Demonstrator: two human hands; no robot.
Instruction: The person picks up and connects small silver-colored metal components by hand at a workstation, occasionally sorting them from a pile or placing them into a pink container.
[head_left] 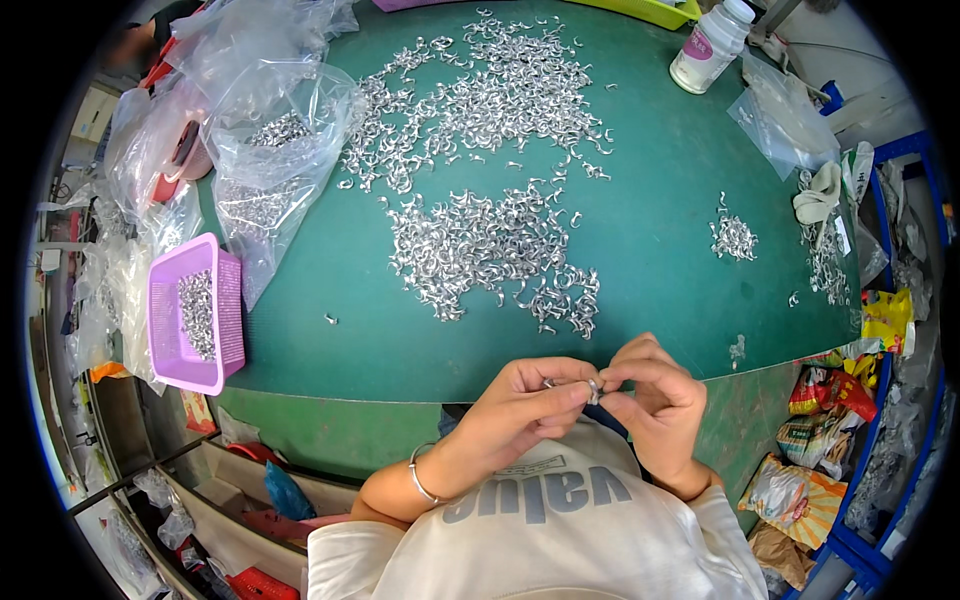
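My left hand [530, 400] and my right hand [655, 395] meet over the table's near edge, in front of my shirt. Between their fingertips is a small curved silver metal piece [594, 390], pinched from both sides; its exact shape is partly hidden by the fingers. Just beyond the hands lies a loose pile of similar curved silver metal pieces [480, 245]. Farther back spreads a larger heap of such pieces [510, 85]. A small separate cluster of metal pieces [734, 239] sits to the right.
On the green table [660, 200], a purple basket [233, 330] of metal pieces stands at the left, beside a clear plastic bag [290, 190]. A white bottle [712, 45] stands at the far right. Blue shelving [870, 480] with packets is right of the table; an open drawer [225, 475] is lower left.
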